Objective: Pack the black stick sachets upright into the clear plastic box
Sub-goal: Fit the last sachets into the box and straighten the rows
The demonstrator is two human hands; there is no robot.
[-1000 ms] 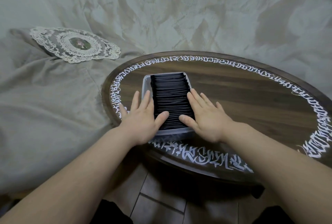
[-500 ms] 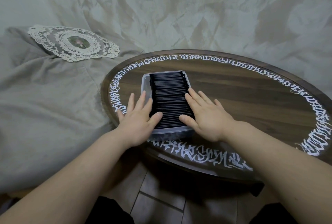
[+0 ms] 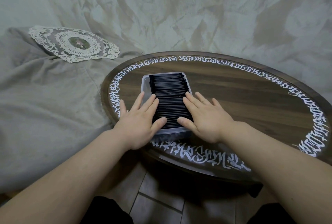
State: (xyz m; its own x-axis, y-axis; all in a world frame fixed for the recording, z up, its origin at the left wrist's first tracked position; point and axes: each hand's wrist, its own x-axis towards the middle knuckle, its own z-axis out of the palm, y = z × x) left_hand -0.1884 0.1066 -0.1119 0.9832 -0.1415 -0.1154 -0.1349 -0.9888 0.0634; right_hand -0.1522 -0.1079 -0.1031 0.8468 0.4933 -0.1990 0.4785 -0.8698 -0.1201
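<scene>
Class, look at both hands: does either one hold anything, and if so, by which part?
Nothing is held. Left hand and right hand lie flat, fingers straight, against the sachets in the clear box.

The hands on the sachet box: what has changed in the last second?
Almost nothing. Both thumbs moved slightly closer over the black sachets. The left hand and right hand still lie flat along the sides of the clear box. Nothing was gripped or released; the box stayed in place.

Black stick sachets (image 3: 169, 98) stand upright, tightly packed, filling the clear plastic box (image 3: 144, 87) on the table.
</scene>
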